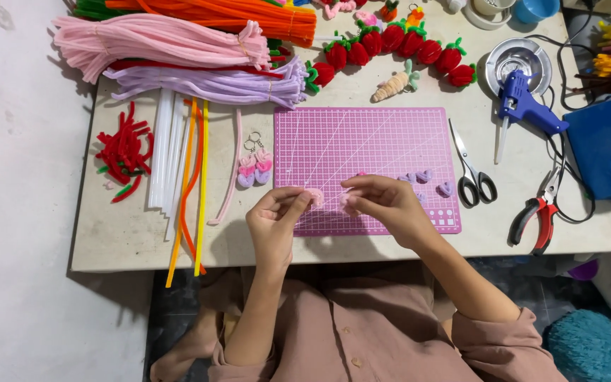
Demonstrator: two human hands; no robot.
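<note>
My left hand (275, 219) and my right hand (385, 205) are raised over the near edge of a pink cutting mat (362, 141). Each pinches one end of a small pink fuzzy pipe-cleaner piece (317, 197), which spans the gap between my fingertips. Small lilac and pink curled pieces (426, 177) lie on the mat just beyond my right hand. Two finished pink slipper-shaped keychains (254, 167) rest left of the mat.
Bundles of pink, lilac and orange pipe cleaners (178, 42) fill the far left. Red scraps (123, 152), white sticks and orange stems lie left. Fuzzy strawberries (397, 42) line the back. Scissors (472, 170), a blue glue gun (525, 106), red pliers (537, 212) and a blue box (606, 145) sit right.
</note>
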